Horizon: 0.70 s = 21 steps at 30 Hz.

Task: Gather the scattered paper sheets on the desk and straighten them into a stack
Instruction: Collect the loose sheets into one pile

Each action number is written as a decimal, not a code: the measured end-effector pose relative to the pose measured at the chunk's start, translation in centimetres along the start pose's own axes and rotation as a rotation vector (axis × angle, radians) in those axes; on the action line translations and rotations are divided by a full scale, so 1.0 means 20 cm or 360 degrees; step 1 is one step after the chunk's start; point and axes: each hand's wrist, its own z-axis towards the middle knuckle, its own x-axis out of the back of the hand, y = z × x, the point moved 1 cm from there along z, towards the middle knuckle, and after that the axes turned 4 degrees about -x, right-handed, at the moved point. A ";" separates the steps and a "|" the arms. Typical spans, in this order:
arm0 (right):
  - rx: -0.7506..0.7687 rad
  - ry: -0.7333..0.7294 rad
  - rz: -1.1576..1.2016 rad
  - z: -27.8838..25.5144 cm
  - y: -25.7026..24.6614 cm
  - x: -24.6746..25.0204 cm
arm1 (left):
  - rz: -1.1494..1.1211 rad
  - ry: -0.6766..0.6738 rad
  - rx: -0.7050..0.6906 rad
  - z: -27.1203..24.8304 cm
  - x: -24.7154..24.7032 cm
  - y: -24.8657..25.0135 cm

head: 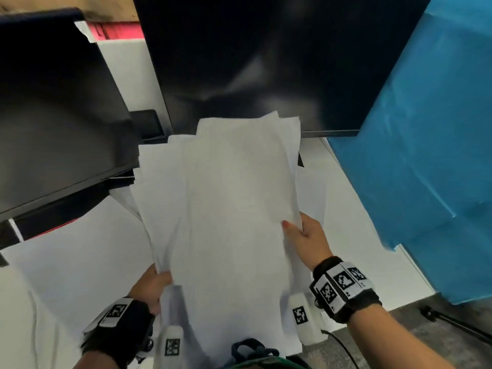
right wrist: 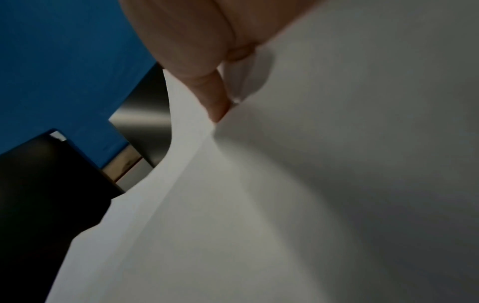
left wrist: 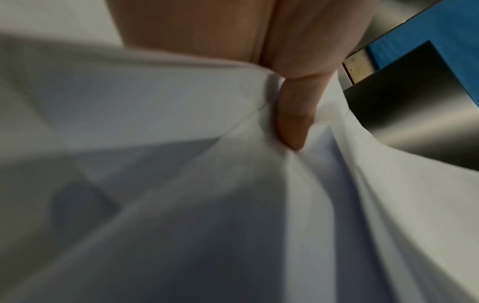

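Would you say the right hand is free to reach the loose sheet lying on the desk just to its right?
Probably not as things stand: the right hand is pinching the paper bundle, so it would have to let go first. The loose sheet itself lies uncovered beside it.

A white bench (head: pixel 80 262) runs across the lower part of the head view, lit evenly from above. Two dark monitors stand on it, one large straight ahead (head: pixel 266 62) and one angled at the left (head: pixel 53 115). A blue panel (head: pixel 426 155) rises at the right, with grey speckled floor (head: pixel 439 342) beneath it.
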 end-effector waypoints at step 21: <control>-0.0460 -0.0323 0.0703 -0.04 0.14 0.02 | 0.0174 -0.0088 -0.0326 -0.08 -0.17 0.13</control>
